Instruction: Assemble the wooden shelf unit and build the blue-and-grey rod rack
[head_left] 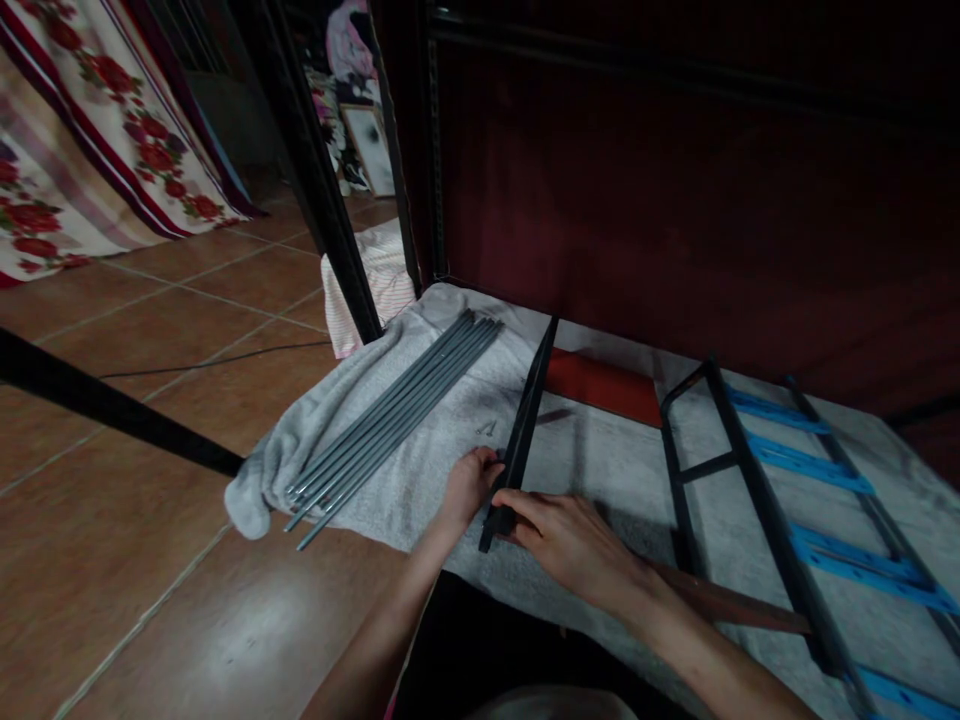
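From the head camera, a slim, straight black bar (pixel 527 420) slants across the grey cloth (pixel 450 430), dark and dull, with a lengthwise edge and a blunt near end. The right hand (pixel 574 545) has its fingers clamped on it by that end; the left hand (pixel 471 485) has fingertips bunched at its left side, gripping what, I cannot tell. Small metal pieces (pixel 486 430) lie near, grey rods (pixel 405 415) farther left

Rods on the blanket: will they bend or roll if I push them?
The rods lie straight, even where ends overhang the blanket, so they're probably stiff. They look slim and round, so they might roll, though the fuzzy blanket may slow them. Their shine suggests slippery metal.
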